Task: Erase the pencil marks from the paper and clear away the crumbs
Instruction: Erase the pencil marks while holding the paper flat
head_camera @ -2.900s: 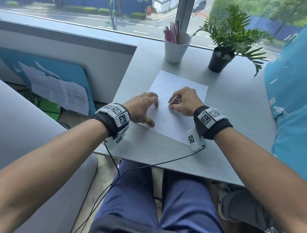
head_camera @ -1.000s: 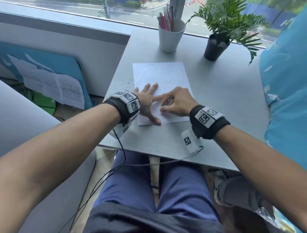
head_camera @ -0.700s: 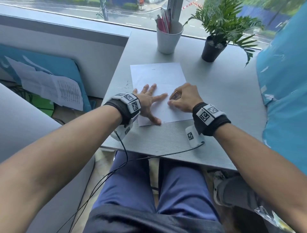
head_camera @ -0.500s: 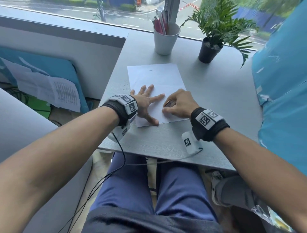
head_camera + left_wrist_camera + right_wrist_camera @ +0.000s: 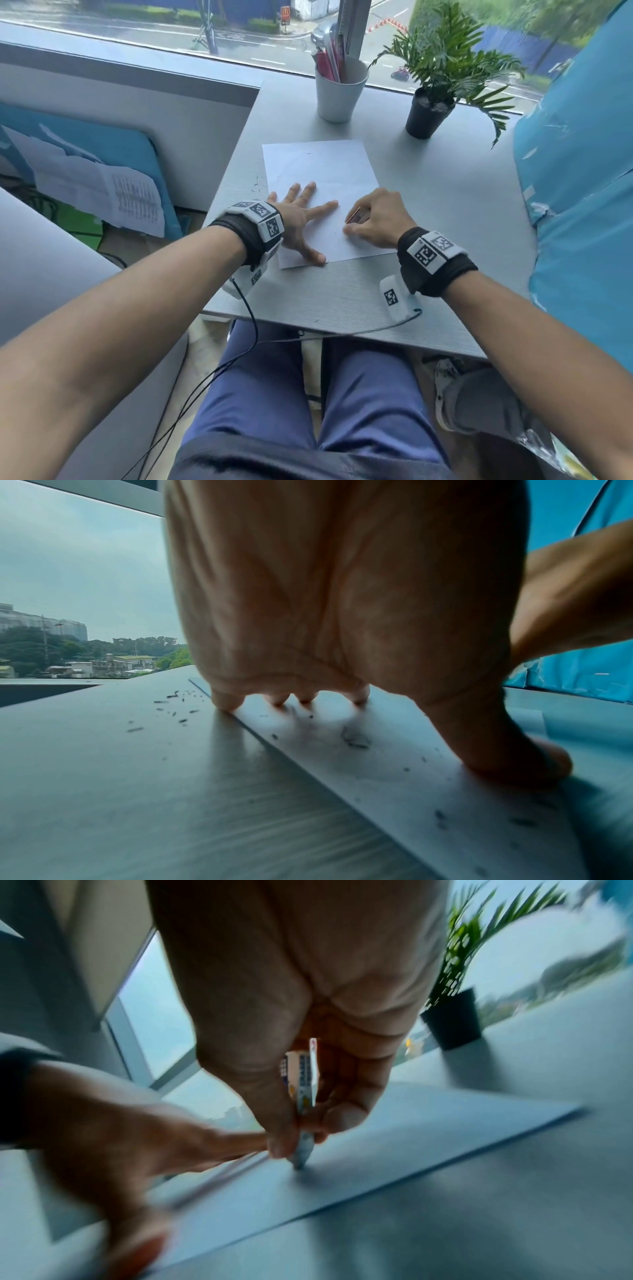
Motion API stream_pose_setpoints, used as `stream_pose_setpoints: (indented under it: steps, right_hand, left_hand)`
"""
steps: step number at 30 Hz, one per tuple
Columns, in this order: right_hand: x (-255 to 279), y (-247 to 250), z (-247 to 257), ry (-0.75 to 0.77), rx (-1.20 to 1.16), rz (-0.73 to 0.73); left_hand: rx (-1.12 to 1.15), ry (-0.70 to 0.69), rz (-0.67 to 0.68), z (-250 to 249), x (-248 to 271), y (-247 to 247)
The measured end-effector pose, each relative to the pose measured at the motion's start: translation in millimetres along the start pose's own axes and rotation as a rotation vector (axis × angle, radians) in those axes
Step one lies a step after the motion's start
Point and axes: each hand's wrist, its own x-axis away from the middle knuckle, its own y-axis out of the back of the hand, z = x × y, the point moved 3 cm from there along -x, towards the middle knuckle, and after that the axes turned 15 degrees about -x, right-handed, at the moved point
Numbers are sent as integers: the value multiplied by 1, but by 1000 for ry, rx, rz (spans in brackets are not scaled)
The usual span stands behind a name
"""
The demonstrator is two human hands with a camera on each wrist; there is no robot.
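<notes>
A white sheet of paper (image 5: 318, 171) lies on the grey table (image 5: 445, 212). My left hand (image 5: 301, 219) lies flat with spread fingers on the sheet's near left part, pressing it down. My right hand (image 5: 373, 219) pinches a sleeved eraser (image 5: 356, 216) between thumb and fingers, its tip down on the paper just right of my left index finger. The right wrist view shows the eraser (image 5: 303, 1102) tip touching the paper (image 5: 411, 1123). Dark crumbs (image 5: 356, 744) lie on the paper (image 5: 411, 777) under my left palm, and more crumbs (image 5: 171, 710) on the table beside the sheet's left edge.
A white cup (image 5: 337, 92) with pens stands behind the paper. A potted plant (image 5: 431, 113) is at the back right. A blue covered surface (image 5: 582, 171) borders the table's right side. The table's left edge (image 5: 226, 192) drops to the floor. Wrist-camera cables hang over the near edge.
The paper was turned from slanted to nearly straight. My left hand went from curled to flat with spread fingers. My right hand shuttles the eraser sideways in small strokes beside it.
</notes>
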Motion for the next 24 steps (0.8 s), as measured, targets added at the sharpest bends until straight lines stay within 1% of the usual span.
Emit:
stream_pose_setpoints:
  steps: [2, 7, 9, 12, 14, 16, 17, 19, 20, 22, 23, 24]
  right_hand:
    - [-10, 15, -10, -46, -32, -107]
    - [-16, 17, -13, -102, 8, -100]
    - [-18, 12, -4, -56, 38, -106]
    - [-17, -4, 16, 26, -3, -69]
    - [-18, -11, 22, 24, -37, -83]
    - [-14, -21, 25, 34, -18, -99]
    - [-9, -27, 29, 55, -9, -71]
    - [0, -38, 37, 105, 9, 38]
    - [-2, -37, 36, 96, 14, 56]
    - [-12, -25, 29, 29, -2, -8]
    - [-16, -20, 28, 21, 0, -56]
    - [-17, -20, 28, 29, 5, -73]
  left_hand:
    - [25, 0, -17, 0, 2, 0]
    - [67, -52, -71, 8, 5, -4]
    - [69, -61, -72, 14, 7, -8]
    - [48, -48, -61, 17, 8, -12]
    - [36, -42, -60, 16, 8, -12]
    - [33, -43, -62, 15, 7, -13]
    - [35, -46, -59, 15, 6, -14]
    - [37, -50, -51, 14, 6, -15]
    - [36, -52, -50, 14, 6, -15]
    - [38, -49, -54, 14, 6, -15]
    - [38, -41, -56, 13, 6, -14]
    - [34, -34, -54, 13, 7, -13]
